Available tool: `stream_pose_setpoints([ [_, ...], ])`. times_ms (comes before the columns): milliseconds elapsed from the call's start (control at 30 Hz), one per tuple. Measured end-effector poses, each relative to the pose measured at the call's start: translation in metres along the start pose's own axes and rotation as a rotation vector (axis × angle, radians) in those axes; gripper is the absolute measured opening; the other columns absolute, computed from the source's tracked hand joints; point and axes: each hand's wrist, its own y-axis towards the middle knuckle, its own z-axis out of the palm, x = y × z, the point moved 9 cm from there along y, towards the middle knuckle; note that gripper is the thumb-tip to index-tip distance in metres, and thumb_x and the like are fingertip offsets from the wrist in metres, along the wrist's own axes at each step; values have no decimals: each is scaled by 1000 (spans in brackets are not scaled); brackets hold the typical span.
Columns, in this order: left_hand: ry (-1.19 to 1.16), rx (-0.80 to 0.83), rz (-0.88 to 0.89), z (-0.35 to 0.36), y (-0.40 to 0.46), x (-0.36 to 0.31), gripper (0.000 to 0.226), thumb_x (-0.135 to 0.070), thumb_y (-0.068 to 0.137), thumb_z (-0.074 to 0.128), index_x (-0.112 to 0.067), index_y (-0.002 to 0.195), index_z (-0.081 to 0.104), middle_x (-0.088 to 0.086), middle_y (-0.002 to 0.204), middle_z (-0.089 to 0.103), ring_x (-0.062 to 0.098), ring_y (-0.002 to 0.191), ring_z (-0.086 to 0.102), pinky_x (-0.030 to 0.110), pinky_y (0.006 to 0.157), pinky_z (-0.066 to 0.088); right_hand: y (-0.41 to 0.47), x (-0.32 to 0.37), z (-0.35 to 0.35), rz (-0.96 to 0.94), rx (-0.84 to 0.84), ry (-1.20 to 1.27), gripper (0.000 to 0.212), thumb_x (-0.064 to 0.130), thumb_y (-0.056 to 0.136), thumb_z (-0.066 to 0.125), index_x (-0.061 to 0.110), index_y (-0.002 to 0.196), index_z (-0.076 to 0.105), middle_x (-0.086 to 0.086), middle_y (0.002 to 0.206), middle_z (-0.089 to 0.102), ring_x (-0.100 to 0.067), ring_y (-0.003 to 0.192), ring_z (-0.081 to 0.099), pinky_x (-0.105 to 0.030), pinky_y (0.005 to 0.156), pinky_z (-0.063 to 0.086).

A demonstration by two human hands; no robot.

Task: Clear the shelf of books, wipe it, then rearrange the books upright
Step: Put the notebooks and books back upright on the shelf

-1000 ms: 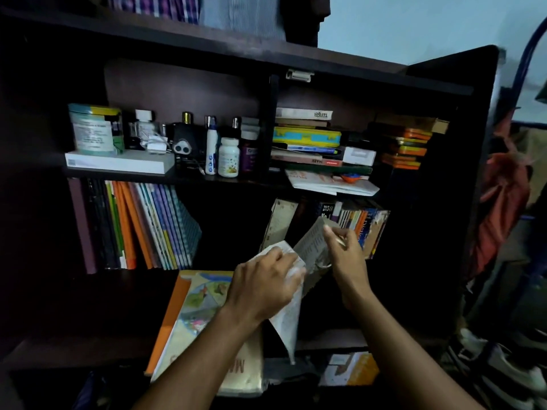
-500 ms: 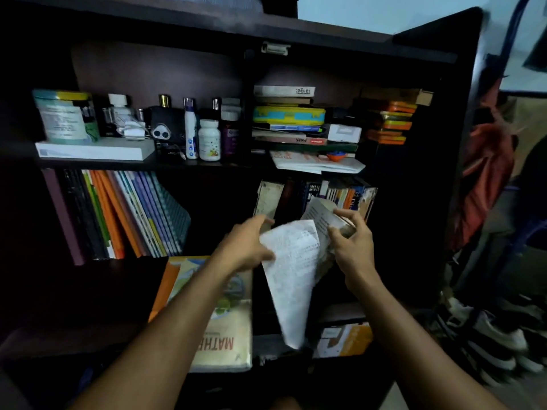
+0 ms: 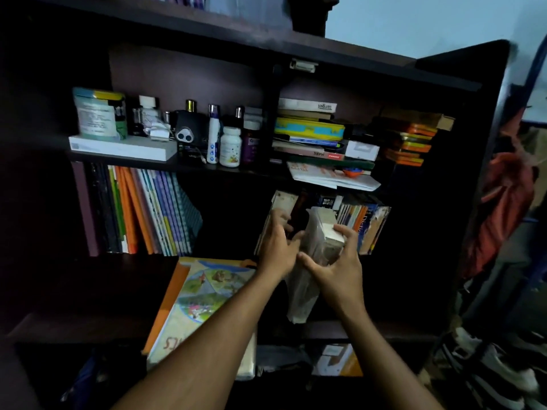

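Note:
My right hand (image 3: 337,264) grips a thick pale book (image 3: 322,232), with loose printed pages (image 3: 302,294) hanging down from it, in front of the middle shelf's right bay. My left hand (image 3: 278,241) is blurred beside the book's left side, its fingers curled at the pages; whether it holds them is unclear. Behind the hands stands a row of upright books (image 3: 361,220). A large illustrated book (image 3: 207,294) lies flat, overhanging the dark middle shelf (image 3: 88,291). Leaning books (image 3: 148,211) fill the left bay.
The top shelf carries bottles (image 3: 229,146), a tin (image 3: 99,113) on a white box, stacked books (image 3: 310,131) and orange boxes (image 3: 414,140). An open dark cabinet door (image 3: 479,143) stands at the right. Red cloth (image 3: 503,208) hangs beyond it. Shoes (image 3: 497,371) lie at lower right.
Both hands have closed together around the book, and the loose pages that were spread out now hang folded beneath it. My view has shifted slightly.

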Motion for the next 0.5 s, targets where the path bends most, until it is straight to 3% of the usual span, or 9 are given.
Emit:
stream_pose_setpoints([
  [67,-92,83,-9,5,-5,15,15,-25,96,58,-31,104,48,-4,102,65,20,97,67,49,87,56,-11,-15,10,110,8,66,101,38,72,90,37,148,24,18,145,40,-6,129,44,-25,99,45],
  [133,-52,142,-5,4,-6,33,17,-16,98,53,-29,109,55,-5,107,66,17,102,65,46,91,55,-22,-38,23,226,27,192,105,29,73,90,29,154,22,20,131,53,-6,122,53,-15,93,47],
  [233,116,196,-10,4,-5,64,24,-17,98,59,-24,121,58,-4,116,65,18,108,63,41,94,53,-32,-67,39,321,40,235,86,20,77,87,20,148,38,18,111,63,-5,100,60,-7,77,44],
  [333,215,398,-50,21,-16,84,29,-29,102,56,-27,130,56,-4,124,65,17,116,60,31,96,48,-38,-82,54,315,62,233,66,20,76,86,24,132,51,21,106,64,-4,96,62,-7,75,46],
  [433,278,452,79,30,-22,90,35,-29,102,49,-26,137,52,3,135,58,21,126,53,33,102,43,-47,-88,71,272,149,111,64,19,76,81,20,134,54,12,105,63,-8,98,63,-11,75,45],
  [500,379,443,110,27,-19,92,46,-27,98,52,-25,144,45,4,139,56,25,131,50,36,107,39,-46,-87,74,242,157,96,54,22,78,77,21,128,59,20,98,62,7,89,60,-4,70,42],
])
